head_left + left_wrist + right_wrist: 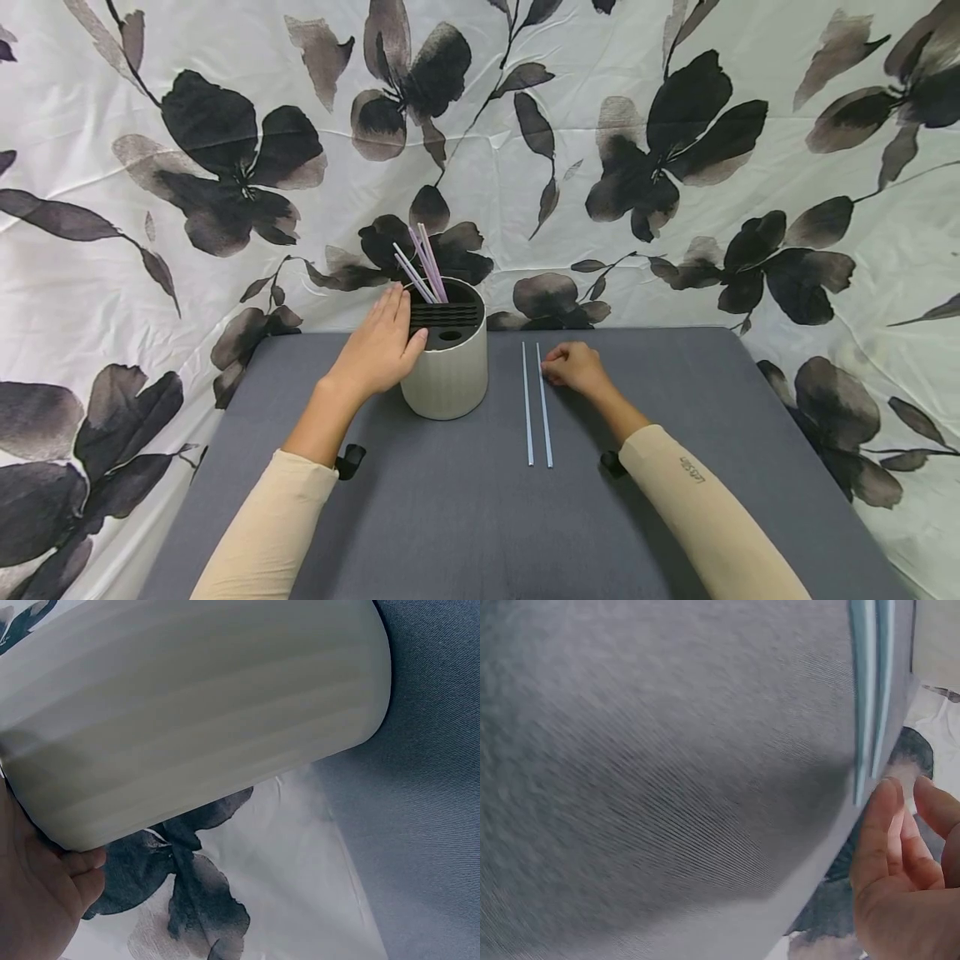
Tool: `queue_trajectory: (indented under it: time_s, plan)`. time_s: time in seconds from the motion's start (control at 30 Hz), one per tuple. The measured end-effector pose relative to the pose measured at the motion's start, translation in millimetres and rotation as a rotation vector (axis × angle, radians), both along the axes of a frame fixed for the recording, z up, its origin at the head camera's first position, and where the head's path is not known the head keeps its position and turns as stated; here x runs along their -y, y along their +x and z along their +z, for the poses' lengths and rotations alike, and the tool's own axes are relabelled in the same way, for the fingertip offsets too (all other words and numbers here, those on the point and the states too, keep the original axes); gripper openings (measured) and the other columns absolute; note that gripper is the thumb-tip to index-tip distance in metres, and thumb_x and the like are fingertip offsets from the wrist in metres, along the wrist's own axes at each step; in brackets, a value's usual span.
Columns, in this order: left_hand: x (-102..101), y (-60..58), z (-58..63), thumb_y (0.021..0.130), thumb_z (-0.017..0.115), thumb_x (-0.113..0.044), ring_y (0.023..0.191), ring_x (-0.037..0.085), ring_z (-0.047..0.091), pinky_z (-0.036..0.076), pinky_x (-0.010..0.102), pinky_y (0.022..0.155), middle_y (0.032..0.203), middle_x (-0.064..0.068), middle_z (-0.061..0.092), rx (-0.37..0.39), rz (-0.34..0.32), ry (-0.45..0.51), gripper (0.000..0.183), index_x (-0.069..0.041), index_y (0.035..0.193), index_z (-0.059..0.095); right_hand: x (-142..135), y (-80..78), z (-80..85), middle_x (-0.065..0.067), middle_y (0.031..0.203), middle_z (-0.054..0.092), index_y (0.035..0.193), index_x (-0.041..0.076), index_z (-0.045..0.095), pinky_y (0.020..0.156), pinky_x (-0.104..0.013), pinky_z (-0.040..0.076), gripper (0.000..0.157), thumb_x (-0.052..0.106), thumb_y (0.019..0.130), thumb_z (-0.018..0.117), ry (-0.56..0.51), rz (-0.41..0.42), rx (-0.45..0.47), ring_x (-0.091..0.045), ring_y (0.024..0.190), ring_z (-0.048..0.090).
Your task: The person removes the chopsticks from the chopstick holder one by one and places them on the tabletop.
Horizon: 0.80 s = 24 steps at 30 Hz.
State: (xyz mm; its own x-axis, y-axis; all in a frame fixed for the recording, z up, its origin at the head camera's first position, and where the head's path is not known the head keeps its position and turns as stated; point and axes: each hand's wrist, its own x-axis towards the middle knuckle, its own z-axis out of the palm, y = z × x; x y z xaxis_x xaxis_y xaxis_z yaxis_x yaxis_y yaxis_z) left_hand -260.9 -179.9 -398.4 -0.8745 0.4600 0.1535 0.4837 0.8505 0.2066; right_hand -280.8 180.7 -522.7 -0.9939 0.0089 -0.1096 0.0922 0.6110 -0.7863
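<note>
Right hand [573,368]'s half-curled, gap at the thumb, gripping nothing. The 2 thin pale-blue plastic-looking sticks [543,408] lie at its 9 o'clock, running roughly 12-to-6, nearer it than the left hand [378,346], resting straight-fingered against the off-white cylindrical holder [447,379].

- A short row of small dark characters [692,470] is seen on the right sleeve [712,508], at the forearm; no certain reading can be given.
- Elsewhere, no lettering can be read.
</note>
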Motion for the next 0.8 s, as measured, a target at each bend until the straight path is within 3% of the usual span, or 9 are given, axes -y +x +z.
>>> queue_trajectory:
  time_s: [0.23,0.47,0.8]
  plan:
    - [-1,2.4,0.7,0.109,0.032,-0.041,0.161,0.037,0.008,0.016,0.050,0.131,0.170,0.029,0.012,0.003,0.005,0.003,0.074,0.012,0.159,0.020,2,-4.4,17.1,-0.011,0.092,0.080,0.106,0.002,0.076,0.064,-0.027,0.061,0.019,0.018,0.095,0.075,0.012,0.053,-0.060,-0.015,0.070,0.074]
    - [-1,2.4,0.3,0.109,0.033,-0.041,0.161,0.037,0.008,0.016,0.050,0.131,0.170,0.028,0.012,0.002,0.006,0.004,0.074,0.013,0.159,0.020,14,-8.4,41.2,-0.008,0.094,0.079,0.107,0.009,0.076,0.066,-0.028,0.057,0.019,0.024,0.096,0.074,0.011,0.083,-0.132,-0.029,0.081,0.076]
    - [0,1.2,0.2,0.109,0.033,-0.041,0.161,0.038,0.009,0.017,0.050,0.131,0.170,0.028,0.012,-0.004,0.002,0.005,0.074,0.013,0.159,0.021,44,-22.8,88.1,-0.006,0.099,0.079,0.111,0.010,0.077,0.072,-0.033,0.057,0.021,0.027,0.097,0.074,0.041,0.136,-0.307,-0.019,0.083,0.072]
